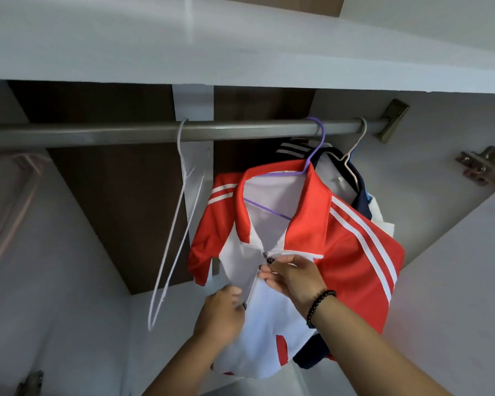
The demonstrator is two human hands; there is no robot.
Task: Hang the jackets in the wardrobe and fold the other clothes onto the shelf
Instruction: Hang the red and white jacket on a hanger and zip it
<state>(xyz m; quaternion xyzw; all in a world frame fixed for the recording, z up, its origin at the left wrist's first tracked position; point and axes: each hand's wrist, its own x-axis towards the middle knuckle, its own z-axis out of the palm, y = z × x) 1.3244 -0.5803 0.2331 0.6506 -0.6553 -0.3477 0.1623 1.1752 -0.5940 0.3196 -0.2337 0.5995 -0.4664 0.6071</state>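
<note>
Pinching the zipper pull (270, 260) with my right hand (293, 277), left hand (222, 315) gripping the front of the red-and-white jacket (340, 252) — it's hanging on the purple hanger (316, 147) on the rod (97, 134). Risk, I'd say: tugging hard drags it off the hanger.

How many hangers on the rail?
3 clearly: an empty white hanger left of centre, a purple hanger carrying the red and white jacket, and a pale hanger behind it holding a navy garment. More may be hidden.
</note>
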